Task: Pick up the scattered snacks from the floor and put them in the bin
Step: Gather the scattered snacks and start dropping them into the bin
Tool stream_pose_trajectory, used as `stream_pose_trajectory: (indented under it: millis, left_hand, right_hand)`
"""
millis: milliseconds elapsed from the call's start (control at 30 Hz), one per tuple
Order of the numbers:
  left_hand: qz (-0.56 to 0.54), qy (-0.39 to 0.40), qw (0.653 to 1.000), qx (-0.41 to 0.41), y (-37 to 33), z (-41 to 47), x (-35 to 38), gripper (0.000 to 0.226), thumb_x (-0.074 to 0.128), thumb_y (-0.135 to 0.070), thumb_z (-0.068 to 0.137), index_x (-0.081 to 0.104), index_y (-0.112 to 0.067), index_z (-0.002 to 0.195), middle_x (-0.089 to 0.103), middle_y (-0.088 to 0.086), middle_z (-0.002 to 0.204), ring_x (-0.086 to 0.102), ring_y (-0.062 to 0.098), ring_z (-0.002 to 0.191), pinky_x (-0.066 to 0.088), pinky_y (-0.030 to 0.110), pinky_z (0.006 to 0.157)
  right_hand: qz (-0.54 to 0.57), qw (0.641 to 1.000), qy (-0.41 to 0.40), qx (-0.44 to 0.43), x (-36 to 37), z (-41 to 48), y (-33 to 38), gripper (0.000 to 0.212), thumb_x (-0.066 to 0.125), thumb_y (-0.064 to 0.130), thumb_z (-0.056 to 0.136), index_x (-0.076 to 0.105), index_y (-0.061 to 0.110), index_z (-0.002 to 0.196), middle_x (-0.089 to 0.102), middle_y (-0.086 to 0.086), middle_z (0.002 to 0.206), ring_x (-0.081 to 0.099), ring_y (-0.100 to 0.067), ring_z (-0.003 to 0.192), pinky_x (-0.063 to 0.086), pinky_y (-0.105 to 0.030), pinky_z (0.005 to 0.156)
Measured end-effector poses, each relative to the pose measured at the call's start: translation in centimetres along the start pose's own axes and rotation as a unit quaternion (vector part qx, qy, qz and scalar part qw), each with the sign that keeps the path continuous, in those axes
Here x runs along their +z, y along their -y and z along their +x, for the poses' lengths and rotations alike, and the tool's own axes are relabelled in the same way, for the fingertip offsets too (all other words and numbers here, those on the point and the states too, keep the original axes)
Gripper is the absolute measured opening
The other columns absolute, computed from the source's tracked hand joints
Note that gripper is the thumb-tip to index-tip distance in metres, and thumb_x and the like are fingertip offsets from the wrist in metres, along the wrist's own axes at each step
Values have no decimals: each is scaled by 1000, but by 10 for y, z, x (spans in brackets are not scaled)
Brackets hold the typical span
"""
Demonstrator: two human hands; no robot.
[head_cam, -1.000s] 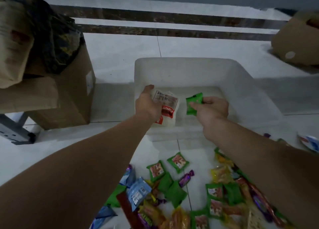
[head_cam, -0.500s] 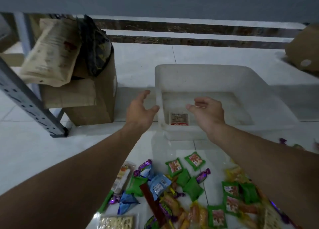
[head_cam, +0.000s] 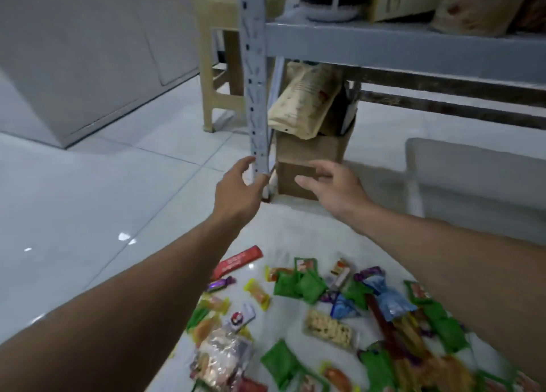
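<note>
left hand (head_cam: 239,190) and right hand (head_cam: 334,190) hung empty, fingers loosely spread; snacks (head_cam: 310,288) lay scattered on the near floor (head_cam: 118,199), bin (head_cam: 472,170) far right. they looked light, crinkly, slippery: best pinched by an edge.

Grey shelf post (head_cam: 256,96) upright, mid-frame. left hand (head_cam: 236,190) raised in front of the post's foot, fingers loose, holding nothing. right hand (head_cam: 334,187) just right of the post, before a cardboard box (head_cam: 310,155), fingers spread, empty. white bin (head_cam: 472,167) well right of the post. snacks (head_cam: 307,286) scattered on tiled floor (head_cam: 118,184) below the post, camera side
</note>
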State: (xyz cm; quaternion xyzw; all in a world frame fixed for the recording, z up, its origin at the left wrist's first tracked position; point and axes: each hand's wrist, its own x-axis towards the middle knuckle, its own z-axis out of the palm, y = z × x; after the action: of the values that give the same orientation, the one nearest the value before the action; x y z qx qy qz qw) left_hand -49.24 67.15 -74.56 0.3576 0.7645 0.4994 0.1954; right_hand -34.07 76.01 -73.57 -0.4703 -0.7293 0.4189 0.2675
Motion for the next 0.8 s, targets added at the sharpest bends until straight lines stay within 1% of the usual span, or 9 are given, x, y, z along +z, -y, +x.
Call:
stream_pose_trajectory:
  millis: [67,100,200,267,367,433,500,667,800]
  left_hand:
    - [16,-29,999,-21,30,-12,-47,46,60,-38,89,51,-32,134,49,-2,141,45,18,129,40,42,106]
    - [21,-43,998,-37,45,-20,-67,45,60,-38,89,51,-33,133,50,-3,140,45,17,129,39,42,107]
    - [31,-75,993,-88,94,-46,-118,45,60,-38,89,51,-34,133,49,-4,141,45,17,129,37,39,107]
    - [45,-85,989,-116,122,-63,-142,46,59,-38,90,49,-34,134,48,-4,142,46,18,128,38,37,105]
    - [71,-91,983,-145,157,-81,-165,47,60,-37,90,49,-32,136,46,-3,144,45,18,129,37,37,107]
    - [104,-77,981,-147,174,-88,-172,49,60,-36,90,48,-30,137,46,-3,144,42,18,132,33,33,109]
    - [145,-52,977,-145,189,-91,-175,51,62,-36,89,47,-30,138,46,-2,144,45,21,130,33,32,107]
    - [195,1,967,-167,227,-84,-172,59,67,-32,85,44,-31,140,46,3,143,44,22,127,35,31,101]
    - [201,35,959,-198,252,-67,-163,73,75,-36,78,39,-35,142,43,5,143,45,25,126,39,37,103]
  right_hand:
    - [5,999,45,-5,43,-9,16,58,73,40,81,54,21,133,51,0,136,50,-16,122,40,-24,92]
    - [3,998,66,-10,63,-14,20,61,73,42,80,53,20,134,51,-1,138,50,-16,123,40,-25,94]
    - [-5,992,127,-16,116,-33,23,65,71,47,81,49,22,137,48,-2,141,47,-18,128,41,-35,103]
    - [-19,987,156,-9,145,-46,19,64,69,49,82,47,26,138,45,-2,143,45,-19,130,41,-38,103]
    - [-52,980,189,-9,177,-61,14,65,69,51,81,48,29,138,46,-1,142,46,-19,128,42,-38,103]
    - [-73,976,204,-12,194,-66,11,66,69,55,78,48,32,136,48,2,140,47,-18,125,42,-41,104]
    - [-87,973,212,-11,207,-70,8,67,69,57,76,48,34,135,49,3,138,48,-17,124,42,-41,104]
    - [-97,969,225,-6,227,-70,-6,59,68,47,83,49,30,136,49,2,138,46,-17,126,41,-33,102]
    - [-120,968,219,-5,238,-62,-13,55,68,40,86,49,29,136,48,4,139,45,-15,127,35,-24,92]
